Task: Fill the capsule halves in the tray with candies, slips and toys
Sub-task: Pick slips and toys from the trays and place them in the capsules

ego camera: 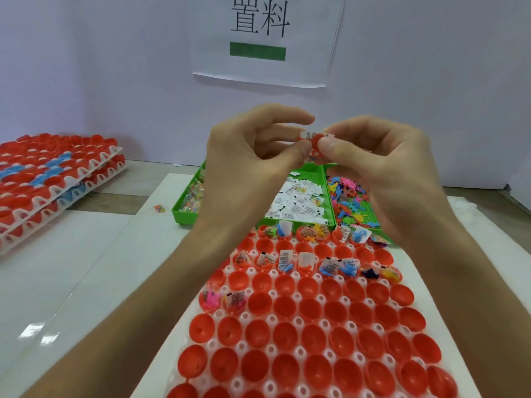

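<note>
left hand (247, 156) and right hand (382, 168), raised together, each grip pinching one red capsule half (316, 146).

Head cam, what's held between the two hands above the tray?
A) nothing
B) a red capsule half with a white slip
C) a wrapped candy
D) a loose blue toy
B: the left hand and right hand both pinch a red capsule half, with a white slip sticking out at its top.
</note>
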`<action>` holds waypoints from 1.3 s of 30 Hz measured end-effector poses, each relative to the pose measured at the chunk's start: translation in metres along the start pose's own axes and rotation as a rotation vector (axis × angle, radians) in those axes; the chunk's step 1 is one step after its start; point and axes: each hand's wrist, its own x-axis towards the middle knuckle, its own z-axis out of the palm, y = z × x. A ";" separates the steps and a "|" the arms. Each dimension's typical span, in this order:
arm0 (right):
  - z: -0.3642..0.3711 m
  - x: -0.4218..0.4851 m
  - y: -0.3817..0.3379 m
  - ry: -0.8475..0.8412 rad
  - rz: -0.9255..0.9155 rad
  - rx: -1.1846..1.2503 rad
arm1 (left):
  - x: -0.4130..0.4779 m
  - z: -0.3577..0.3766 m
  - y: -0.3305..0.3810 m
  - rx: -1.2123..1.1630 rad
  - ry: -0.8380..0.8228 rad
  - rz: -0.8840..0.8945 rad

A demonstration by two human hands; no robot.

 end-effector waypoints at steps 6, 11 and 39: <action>-0.005 -0.024 0.003 -0.077 0.035 -0.197 | 0.017 -0.030 0.009 0.147 -0.377 -0.167; 0.015 -0.059 0.014 -0.406 0.032 -0.474 | 0.023 -0.042 0.018 0.045 -0.180 -0.146; 0.053 -0.075 0.036 -0.694 0.043 -0.896 | 0.023 -0.046 0.033 0.074 -0.002 -0.068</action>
